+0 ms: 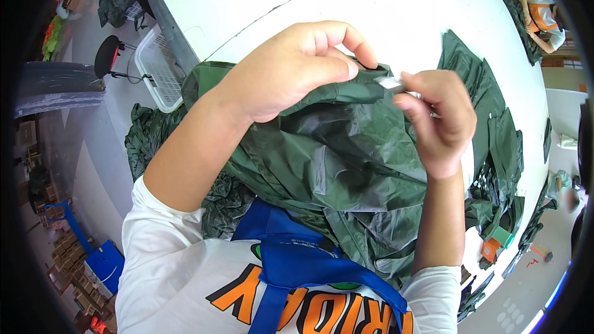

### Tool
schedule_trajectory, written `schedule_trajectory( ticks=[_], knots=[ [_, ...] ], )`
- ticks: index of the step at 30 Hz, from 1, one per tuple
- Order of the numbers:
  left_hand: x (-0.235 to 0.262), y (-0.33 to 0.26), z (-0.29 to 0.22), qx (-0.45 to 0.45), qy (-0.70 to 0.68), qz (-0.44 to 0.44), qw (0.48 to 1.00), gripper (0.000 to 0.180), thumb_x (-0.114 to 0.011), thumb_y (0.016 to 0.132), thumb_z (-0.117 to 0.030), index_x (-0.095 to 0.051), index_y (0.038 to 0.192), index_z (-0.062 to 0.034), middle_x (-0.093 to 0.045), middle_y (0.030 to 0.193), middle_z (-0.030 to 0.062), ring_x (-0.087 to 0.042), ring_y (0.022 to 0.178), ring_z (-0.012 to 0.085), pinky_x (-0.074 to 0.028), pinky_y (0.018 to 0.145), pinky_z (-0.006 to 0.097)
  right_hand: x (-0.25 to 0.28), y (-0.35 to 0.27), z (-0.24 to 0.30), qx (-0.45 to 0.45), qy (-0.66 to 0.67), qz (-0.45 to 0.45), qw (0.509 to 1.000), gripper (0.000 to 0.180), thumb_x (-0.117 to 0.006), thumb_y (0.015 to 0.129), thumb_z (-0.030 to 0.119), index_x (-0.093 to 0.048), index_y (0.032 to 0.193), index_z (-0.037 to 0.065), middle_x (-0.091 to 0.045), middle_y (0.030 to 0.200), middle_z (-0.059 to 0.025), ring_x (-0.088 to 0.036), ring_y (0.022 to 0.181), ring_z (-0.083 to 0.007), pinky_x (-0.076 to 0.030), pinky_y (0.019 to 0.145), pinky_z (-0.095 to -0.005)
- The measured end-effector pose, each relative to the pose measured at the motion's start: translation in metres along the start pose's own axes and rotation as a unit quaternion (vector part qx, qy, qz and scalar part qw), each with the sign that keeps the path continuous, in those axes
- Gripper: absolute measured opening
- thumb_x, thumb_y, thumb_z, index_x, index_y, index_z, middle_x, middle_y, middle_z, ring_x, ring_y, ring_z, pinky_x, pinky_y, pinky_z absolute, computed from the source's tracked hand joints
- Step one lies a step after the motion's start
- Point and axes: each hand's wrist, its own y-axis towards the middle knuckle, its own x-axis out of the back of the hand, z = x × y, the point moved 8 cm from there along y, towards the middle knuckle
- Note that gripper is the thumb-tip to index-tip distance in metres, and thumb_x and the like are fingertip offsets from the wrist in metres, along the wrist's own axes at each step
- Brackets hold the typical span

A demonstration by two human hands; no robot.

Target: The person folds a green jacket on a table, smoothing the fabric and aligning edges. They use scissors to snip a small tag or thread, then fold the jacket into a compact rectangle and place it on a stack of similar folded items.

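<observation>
A dark green thin fabric garment [346, 161] is bunched in front of me over the near edge of a white table [396, 6]. My left hand [291, 68] pinches an upper edge of the garment between thumb and fingers. My right hand [442, 117] is beside it and holds a small pale tag-like piece [391, 83] at that same edge. The two hands almost meet. I wear a white shirt and a blue apron [291, 260].
More dark green pieces [495, 124] lie on the table to the right, and others [145, 139] hang at the left. A white plastic basket [158, 68] and a black stool [108, 55] stand on the floor at left. Another person [541, 15] sits far right.
</observation>
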Motion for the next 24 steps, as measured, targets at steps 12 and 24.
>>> schedule_trajectory(
  ticks=[12, 24],
  knots=[
    [-0.009, 0.007, -0.027, -0.016, -0.113, 0.073, 0.991, 0.05, -0.031, 0.102, -0.043, -0.049, 0.116, 0.0016, -0.065, 0.104, 0.0183, -0.062, 0.099, 0.0194, -0.046, 0.09, 0.029, -0.044, -0.006, -0.046, -0.32, 0.334, 0.164, 0.871, 0.035, -0.067, 0.086, 0.019, -0.06, 0.114, -0.002, -0.061, 0.097, -0.002, -0.051, 0.082, -0.0074, -0.039, 0.072, -0.0225],
    [0.121, -0.027, -0.011, -0.162, 0.69, -0.423, 0.564, 0.051, -0.063, 0.085, -0.026, -0.046, 0.131, -0.0097, -0.054, 0.124, 0.0176, -0.047, 0.117, 0.0379, -0.037, 0.1, 0.047, -0.046, -0.03, -0.058, -0.343, 0.087, 0.067, 0.933, 0.025, -0.057, 0.091, 0.01, -0.062, 0.115, 0.005, -0.065, 0.086, -0.0014, -0.054, 0.072, -0.0048, -0.043, 0.066, -0.0196]
  ],
)
